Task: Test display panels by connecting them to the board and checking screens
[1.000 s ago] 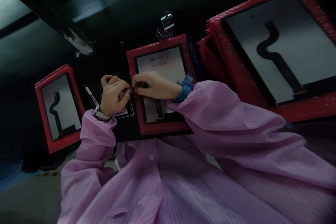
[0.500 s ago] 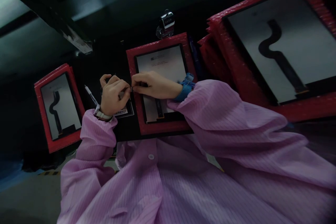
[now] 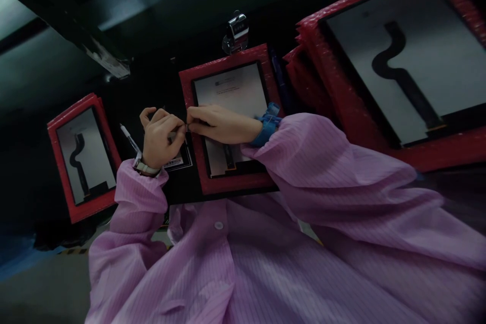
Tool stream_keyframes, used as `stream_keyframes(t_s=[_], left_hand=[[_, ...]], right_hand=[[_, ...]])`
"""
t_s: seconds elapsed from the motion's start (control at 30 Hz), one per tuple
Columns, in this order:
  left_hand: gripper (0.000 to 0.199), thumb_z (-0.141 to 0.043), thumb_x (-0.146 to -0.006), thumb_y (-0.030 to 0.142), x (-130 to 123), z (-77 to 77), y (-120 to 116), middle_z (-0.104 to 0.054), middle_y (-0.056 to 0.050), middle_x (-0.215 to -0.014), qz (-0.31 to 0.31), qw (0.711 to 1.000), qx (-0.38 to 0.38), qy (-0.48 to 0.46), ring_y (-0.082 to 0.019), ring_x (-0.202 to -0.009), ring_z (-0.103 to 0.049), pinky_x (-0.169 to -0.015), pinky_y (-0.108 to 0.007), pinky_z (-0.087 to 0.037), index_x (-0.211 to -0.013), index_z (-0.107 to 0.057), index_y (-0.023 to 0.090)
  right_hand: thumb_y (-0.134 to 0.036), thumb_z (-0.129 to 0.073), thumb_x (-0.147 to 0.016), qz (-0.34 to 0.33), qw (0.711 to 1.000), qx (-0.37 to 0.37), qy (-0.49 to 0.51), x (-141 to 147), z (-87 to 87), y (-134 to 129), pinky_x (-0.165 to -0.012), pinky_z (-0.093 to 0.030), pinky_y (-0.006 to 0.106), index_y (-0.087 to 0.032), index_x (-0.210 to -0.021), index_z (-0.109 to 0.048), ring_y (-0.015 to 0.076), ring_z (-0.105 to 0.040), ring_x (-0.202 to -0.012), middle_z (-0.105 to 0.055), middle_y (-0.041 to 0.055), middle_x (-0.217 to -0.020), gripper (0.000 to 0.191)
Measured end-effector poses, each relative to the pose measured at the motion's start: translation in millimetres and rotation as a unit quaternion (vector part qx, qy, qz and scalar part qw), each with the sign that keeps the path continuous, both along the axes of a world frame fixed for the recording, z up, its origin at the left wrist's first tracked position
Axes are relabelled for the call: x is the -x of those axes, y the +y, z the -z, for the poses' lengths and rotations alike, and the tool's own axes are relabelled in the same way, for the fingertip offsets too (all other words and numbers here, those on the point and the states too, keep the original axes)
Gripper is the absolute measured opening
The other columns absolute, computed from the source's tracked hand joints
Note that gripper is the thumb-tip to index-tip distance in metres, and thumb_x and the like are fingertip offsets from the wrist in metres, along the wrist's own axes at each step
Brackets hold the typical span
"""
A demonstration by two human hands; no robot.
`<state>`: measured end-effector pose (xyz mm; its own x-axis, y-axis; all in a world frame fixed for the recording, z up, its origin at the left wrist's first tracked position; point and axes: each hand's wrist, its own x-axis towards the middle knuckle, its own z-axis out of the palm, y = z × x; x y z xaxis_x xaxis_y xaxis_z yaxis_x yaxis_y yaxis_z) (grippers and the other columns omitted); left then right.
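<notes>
My left hand (image 3: 161,135) and my right hand (image 3: 222,124) meet fingertip to fingertip over the left edge of the middle display panel (image 3: 231,68). Both are closed in a pinch. Between the fingertips is something tiny that I cannot make out. The panel lies on a red bubble-wrap sheet (image 3: 261,182); its grey face carries a dark flex cable (image 3: 230,157), partly covered by my right hand. Beneath my left hand is a black item with a white label (image 3: 175,162), largely hidden. A blue wrist strap (image 3: 268,125) circles my right wrist.
To the right, a similar panel (image 3: 448,55) tops a stack of red bubble wrap. Another panel (image 3: 85,157) on red wrap lies to the left, with a white pen (image 3: 130,137) beside it. A chrome tally counter (image 3: 238,28) stands behind the middle panel, and a blue pen (image 3: 279,71) lies at its right.
The whole view has shifted slightly, so most things appear a little further left. Both hands keep the same pinch, fingertips together.
</notes>
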<state>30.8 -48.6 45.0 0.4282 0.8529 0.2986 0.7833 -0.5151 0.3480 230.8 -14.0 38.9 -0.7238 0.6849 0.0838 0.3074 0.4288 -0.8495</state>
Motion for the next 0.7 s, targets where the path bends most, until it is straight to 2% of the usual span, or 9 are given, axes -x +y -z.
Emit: stream_keyframes(t_s=[0.27,0.7], left_hand=[[0.021,-0.048,-0.089,0.031,-2.7,1.4,-1.3,-0.063,0.0,-0.067,0.011,1.0,-0.002,-0.003,-0.022,-0.077,-0.059,-0.102,-0.053,-0.033,-0.072,-0.057,0.024],[0.022,-0.048,-0.093,0.031,-3.1,4.4,-2.9,-0.064,-0.001,-0.07,0.01,1.0,-0.015,0.008,-0.024,-0.081,-0.061,-0.102,-0.056,-0.035,-0.075,-0.058,0.023]], right_hand=[[-0.014,-0.053,-0.084,0.005,0.999,0.0,0.038,-2.4,3.0,1.5,-0.069,-0.03,0.024,-0.017,-0.078,-0.048,0.0112,-0.044,-0.071,-0.053,-0.0004,-0.077,0.008],[-0.016,-0.052,-0.091,-0.017,0.998,-0.027,0.058,-2.3,9.0,2.9,-0.072,-0.033,0.024,-0.017,-0.081,-0.05,0.0115,-0.046,-0.076,-0.055,0.0008,-0.081,0.01]])
